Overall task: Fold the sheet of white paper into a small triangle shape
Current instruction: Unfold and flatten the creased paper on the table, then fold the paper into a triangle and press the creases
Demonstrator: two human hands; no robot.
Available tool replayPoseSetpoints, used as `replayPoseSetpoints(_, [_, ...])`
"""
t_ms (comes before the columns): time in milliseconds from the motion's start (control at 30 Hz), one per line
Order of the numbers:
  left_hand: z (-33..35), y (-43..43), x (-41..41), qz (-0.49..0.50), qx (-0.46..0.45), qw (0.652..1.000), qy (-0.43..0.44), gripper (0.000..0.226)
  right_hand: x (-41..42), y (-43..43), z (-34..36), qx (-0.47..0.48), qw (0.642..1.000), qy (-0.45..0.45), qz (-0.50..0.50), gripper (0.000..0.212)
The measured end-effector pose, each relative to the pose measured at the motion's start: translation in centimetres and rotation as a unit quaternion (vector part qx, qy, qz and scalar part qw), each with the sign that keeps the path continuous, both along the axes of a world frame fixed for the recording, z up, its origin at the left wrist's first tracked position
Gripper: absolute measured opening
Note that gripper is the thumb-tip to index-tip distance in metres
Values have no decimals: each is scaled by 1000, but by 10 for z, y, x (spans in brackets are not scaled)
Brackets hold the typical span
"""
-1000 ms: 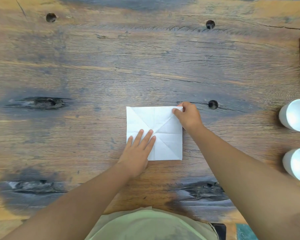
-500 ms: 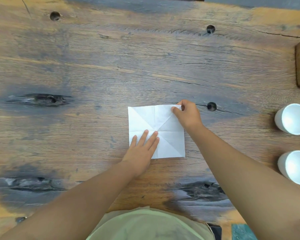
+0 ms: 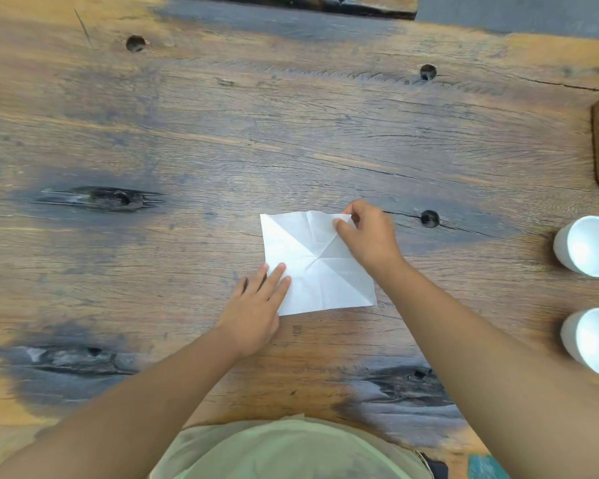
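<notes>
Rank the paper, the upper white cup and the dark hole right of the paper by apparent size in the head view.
1. paper
2. upper cup, partly cut off by the frame edge
3. hole

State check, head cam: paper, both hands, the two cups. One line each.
white paper: unfolded square, flat on the wooden table, creased through its centre, far right corner lifted.
left hand: flat, fingers pressing the paper's near left part.
right hand: pinching the far right corner.
far white cup: upright, looks empty.
near white cup: upright, looks empty.
</notes>
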State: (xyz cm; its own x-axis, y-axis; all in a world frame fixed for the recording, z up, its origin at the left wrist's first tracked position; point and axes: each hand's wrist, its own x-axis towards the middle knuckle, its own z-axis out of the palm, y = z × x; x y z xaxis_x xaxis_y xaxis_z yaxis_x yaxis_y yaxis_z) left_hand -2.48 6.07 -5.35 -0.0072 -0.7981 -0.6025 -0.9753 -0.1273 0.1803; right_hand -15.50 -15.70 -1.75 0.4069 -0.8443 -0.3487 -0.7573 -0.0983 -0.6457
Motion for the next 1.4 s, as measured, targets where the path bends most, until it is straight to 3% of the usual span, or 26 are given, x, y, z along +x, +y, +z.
replayPoseSetpoints(767, [-7, 29, 18, 58, -19, 998, -2, 63, 15, 103, 2, -22, 985, -1, 173, 9])
replayPoseSetpoints(1400, [-21, 44, 29, 63, -54, 996, 33, 68, 26, 118, -25, 36, 968, 97, 228, 9])
